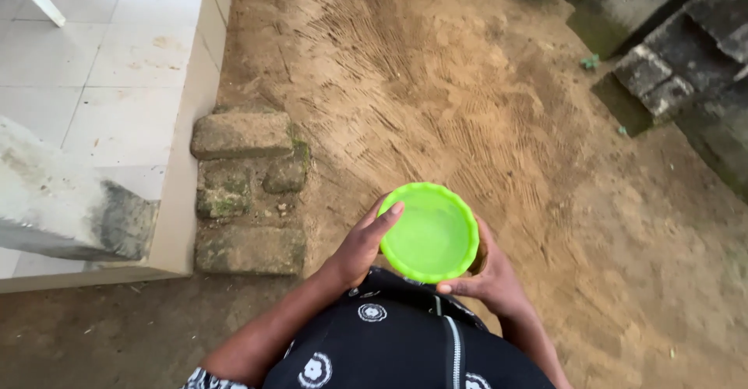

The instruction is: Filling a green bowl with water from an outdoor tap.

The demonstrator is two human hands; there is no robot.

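The sandy ground (483,101) fills most of the view. It is brown and has many thin scratch lines in it. On the left is a white tiled floor (101,62), raised a little above the sand. At the top right are dark grey stone blocks (662,77). Beside the tiled floor lie some old mossy stones (241,179), set like small steps.

At the bottom is the person's black top (397,342) with white round shapes and a zip.

A bright green bowl (430,233) is held up in front of the person, above the sand. It has a wavy rim. I cannot tell if anything is in it.

The left hand (362,245) grips the bowl's left side, with its fingers (387,216) curled over the rim. The right hand (487,280) holds the bowl from the right and from under it.
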